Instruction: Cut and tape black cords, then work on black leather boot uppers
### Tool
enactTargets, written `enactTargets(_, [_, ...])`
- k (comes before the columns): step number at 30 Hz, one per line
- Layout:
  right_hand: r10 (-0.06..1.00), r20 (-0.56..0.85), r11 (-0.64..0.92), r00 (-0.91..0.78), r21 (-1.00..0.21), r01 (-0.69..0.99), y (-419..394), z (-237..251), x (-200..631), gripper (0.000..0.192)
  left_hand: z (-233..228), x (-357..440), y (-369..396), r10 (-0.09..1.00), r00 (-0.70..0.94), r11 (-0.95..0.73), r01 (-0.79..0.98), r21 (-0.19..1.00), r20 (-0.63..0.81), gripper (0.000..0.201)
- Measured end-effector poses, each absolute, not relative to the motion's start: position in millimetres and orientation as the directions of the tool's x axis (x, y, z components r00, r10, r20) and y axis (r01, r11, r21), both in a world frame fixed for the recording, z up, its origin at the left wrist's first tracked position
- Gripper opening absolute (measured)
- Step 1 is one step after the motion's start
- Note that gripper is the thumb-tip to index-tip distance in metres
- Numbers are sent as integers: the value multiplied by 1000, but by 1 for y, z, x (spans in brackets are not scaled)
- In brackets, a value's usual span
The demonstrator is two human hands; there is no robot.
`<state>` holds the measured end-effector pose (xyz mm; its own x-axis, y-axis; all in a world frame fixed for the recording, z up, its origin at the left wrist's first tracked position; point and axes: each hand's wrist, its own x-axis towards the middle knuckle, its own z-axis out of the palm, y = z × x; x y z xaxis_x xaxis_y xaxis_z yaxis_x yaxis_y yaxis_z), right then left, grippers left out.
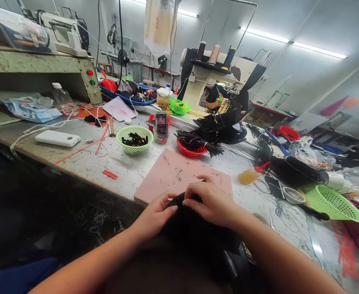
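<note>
Head view: a black piece [187, 232] occupies the foreground, on the person's side of a pink board [179, 167], its upper edge raised between the two hands. The left hand [158, 212] and right hand [211, 200] face each other; each grip is closed on that edge, thumbs nearer the person, with a short stretch of edge between them. Dark folds obscure the lower part of the piece, and whether the right fingertips also hold something small cannot be told. Judged from this posture, good handling calls for a pinch close to the edge, both grips level, and light, even tension; the bulk should be supported low, lest its weight pull the edge askew. Farther out on the desk [121, 163] stand a red bowl [191, 152] of black cords and a green basket [134, 150] of small black parts; to the right lies a bottle [248, 177] with a red nozzle. In the background, another person's arm shows at a sewing machine [193, 90].
</note>
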<state>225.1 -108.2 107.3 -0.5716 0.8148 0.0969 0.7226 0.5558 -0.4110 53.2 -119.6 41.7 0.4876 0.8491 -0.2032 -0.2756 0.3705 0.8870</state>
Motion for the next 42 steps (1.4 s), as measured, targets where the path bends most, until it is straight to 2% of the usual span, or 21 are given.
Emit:
enactTargets(14, [841,168,536,-515,-390,748,-113,99,219,10,45,58,-123,819,520,422,-257,869,-243,34])
enactTargets(24, [852,209,523,-480,-394,756,-115,96,218,14,49,61,-125,855,465,382,-270,884,-228,24])
enactTargets(32, [866,214,500,-453,-380,778,-117,96,217,15,51,63,-123,883,456,179,-117,977,-108,21])
enactTargets(42, [855,200,518,-478,-349,781,-120,101,220,13,49,65,-123,904,420,118,-76,990,-75,17])
